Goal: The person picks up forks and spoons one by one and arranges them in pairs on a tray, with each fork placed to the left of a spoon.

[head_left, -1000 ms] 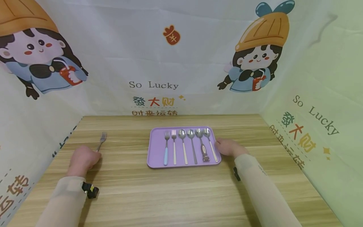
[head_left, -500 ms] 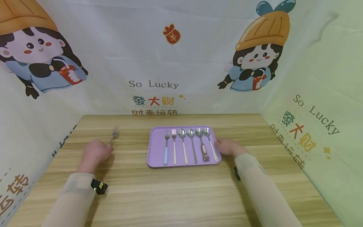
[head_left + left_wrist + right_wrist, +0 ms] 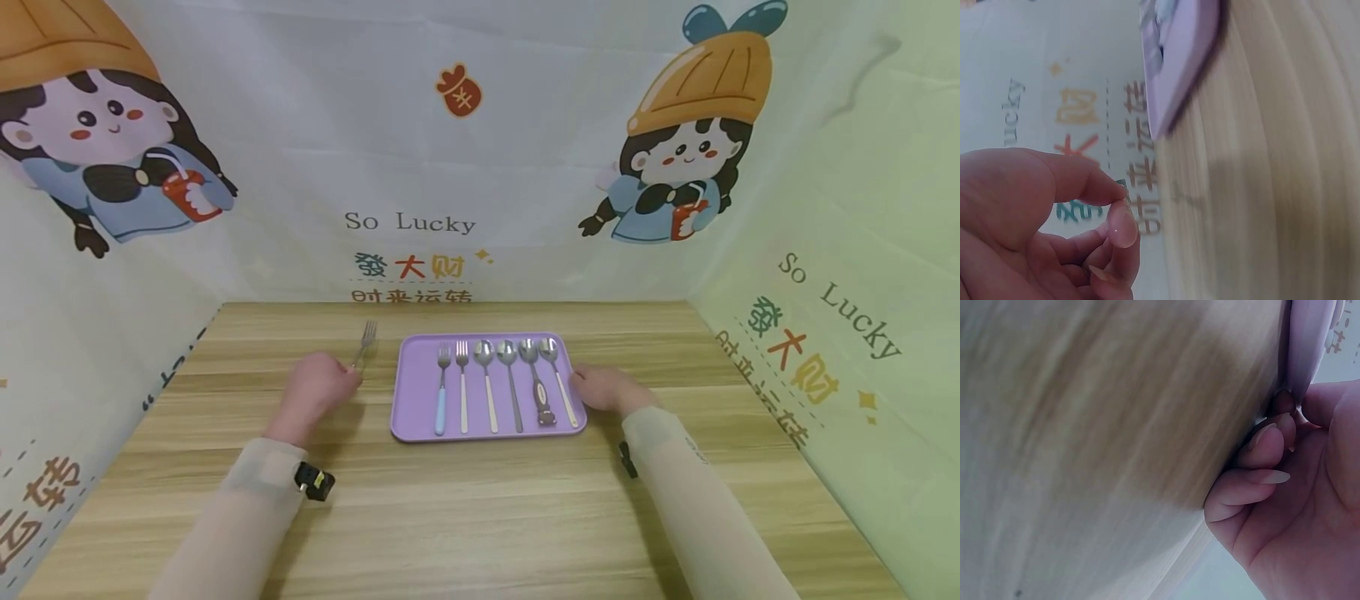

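My left hand [image 3: 321, 385] pinches a metal fork [image 3: 368, 334] between thumb and fingertips, tines pointing away, above the table left of the purple tray [image 3: 412, 396]. In the left wrist view the fork is nearly all hidden by the fingers. My right hand [image 3: 603, 388] grips the tray's right edge; in the right wrist view the thumb lies over the rim [image 3: 1305, 359] and a finger under it. On the tray lie a blue-handled fork [image 3: 441, 408], a pale-handled fork [image 3: 463, 400] and several spoons [image 3: 514, 392] in a row, one with a brown bear handle [image 3: 543, 408].
The wood-grain table [image 3: 480, 508] carries the tray near its back half. Printed cloth [image 3: 525, 167] with cartoon figures hangs behind and at both sides. Between the tray's left wall and the blue-handled fork is a bare strip of tray.
My left hand has carried the fork to the right and slightly away from me, closer to the tray. The right hand has stayed at the tray's edge.
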`<action>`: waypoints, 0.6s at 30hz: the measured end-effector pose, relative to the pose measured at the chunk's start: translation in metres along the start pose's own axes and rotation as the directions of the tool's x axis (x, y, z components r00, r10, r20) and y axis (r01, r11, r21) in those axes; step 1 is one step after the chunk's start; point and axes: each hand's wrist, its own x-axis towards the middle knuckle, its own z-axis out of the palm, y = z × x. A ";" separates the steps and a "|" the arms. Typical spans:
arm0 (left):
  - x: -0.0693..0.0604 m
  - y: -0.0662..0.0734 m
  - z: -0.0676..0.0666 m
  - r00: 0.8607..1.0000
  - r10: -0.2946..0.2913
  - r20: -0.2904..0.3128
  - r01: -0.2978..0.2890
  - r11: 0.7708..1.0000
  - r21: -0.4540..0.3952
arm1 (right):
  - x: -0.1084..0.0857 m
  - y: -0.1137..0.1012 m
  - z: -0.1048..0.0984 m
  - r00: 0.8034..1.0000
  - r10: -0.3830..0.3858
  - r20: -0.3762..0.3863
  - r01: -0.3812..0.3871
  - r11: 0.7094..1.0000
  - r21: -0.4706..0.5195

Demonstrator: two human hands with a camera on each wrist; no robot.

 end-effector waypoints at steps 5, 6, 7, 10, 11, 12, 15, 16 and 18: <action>0.010 0.011 0.020 1.000 0.016 0.002 -0.016 0.999 -0.037 | 0.000 0.001 0.000 1.000 0.003 0.005 -0.003 1.000 0.006; 0.014 0.009 0.027 0.999 0.038 0.002 -0.038 0.998 -0.052 | 0.000 0.001 0.001 1.000 0.004 0.006 -0.005 1.000 0.010; 0.021 0.005 0.035 0.999 0.039 0.008 -0.038 0.998 -0.057 | 0.001 0.001 0.001 1.000 0.007 0.007 -0.007 1.000 0.010; 0.047 -0.012 0.061 0.998 0.063 -0.006 -0.063 0.997 -0.054 | 0.002 0.002 0.002 1.000 0.002 0.005 -0.002 1.000 0.004; 0.049 -0.012 0.065 0.998 0.062 -0.001 -0.062 0.997 -0.049 | 0.002 0.002 0.002 1.000 0.001 0.006 -0.001 1.000 0.004; 0.041 -0.001 0.061 0.999 0.048 0.018 -0.046 0.997 -0.055 | 0.003 0.002 0.002 1.000 0.000 0.005 0.000 1.000 0.003; 0.023 0.024 0.052 0.998 0.024 0.054 -0.021 0.998 -0.059 | 0.003 0.003 0.001 1.000 -0.003 0.005 0.003 1.000 0.005; 0.016 0.030 0.050 0.998 0.035 0.055 -0.031 0.998 -0.059 | 0.003 0.002 0.001 1.000 -0.003 0.005 0.003 1.000 0.007; 0.003 0.047 0.044 0.997 0.018 0.076 -0.013 0.998 -0.058 | 0.003 0.003 0.001 1.000 -0.002 0.004 0.002 1.000 0.008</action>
